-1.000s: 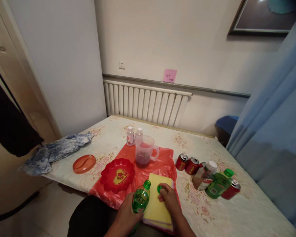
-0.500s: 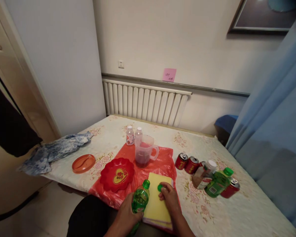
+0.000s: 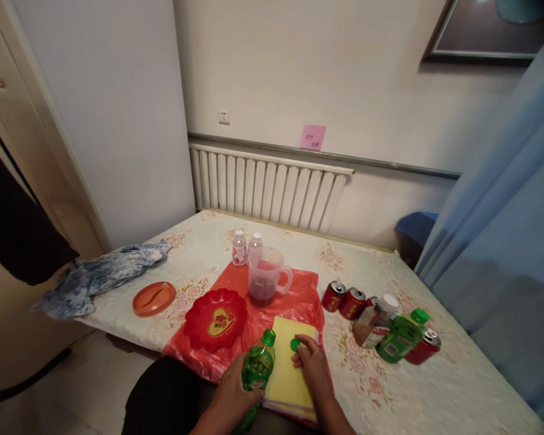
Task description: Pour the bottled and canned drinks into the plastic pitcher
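My left hand (image 3: 236,389) is wrapped round a green plastic bottle (image 3: 259,365), which leans slightly with its neck pointing up. Between the fingertips of my right hand (image 3: 312,365) is a small green bottle cap (image 3: 295,345), held just right of the bottle neck. Beneath that hand lies a yellow cloth or stack of sheets (image 3: 286,386) on a red plastic sheet (image 3: 299,290). Left of the bottle sits a red scalloped plate (image 3: 197,320) with a yellow heart print. Behind it, a clear measuring jug (image 3: 262,284) contains dark liquid.
Two small clear bottles (image 3: 239,249) stand behind the jug. Red cans (image 3: 334,296), a clear bottle with a white cap (image 3: 372,326) and another green bottle (image 3: 399,338) are grouped at right. At left lie an orange lid (image 3: 154,298) and a blue-white cloth (image 3: 113,272).
The view has shifted very slightly. Both hands keep the same hold on the bottle and the cap, and nothing else has visibly moved.
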